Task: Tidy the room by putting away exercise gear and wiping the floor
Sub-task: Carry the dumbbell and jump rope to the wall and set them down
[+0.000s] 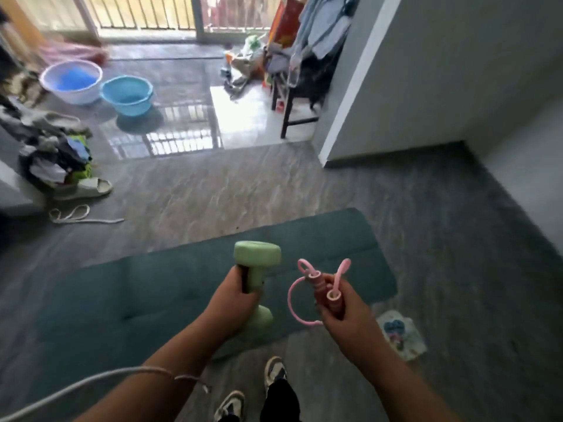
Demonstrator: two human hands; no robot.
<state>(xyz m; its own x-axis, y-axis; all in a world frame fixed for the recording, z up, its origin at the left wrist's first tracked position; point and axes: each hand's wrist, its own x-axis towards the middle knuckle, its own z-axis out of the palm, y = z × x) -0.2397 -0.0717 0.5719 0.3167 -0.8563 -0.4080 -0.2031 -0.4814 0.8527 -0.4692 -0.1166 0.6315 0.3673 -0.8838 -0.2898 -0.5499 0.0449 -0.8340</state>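
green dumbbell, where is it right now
In the head view the green dumbbell is low and centre, gripped upright in the left hand above the teal mat, beside the pink jump rope.

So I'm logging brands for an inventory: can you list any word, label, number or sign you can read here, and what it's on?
None can be read.
Dumbbell in the left hand: no marking shows.
Jump rope in the right hand: no lettering shows.
Orange box by the chair: print too blurred to read.
Cloth on the floor: coloured pattern, too blurred to tell any text.
Basins: plain.
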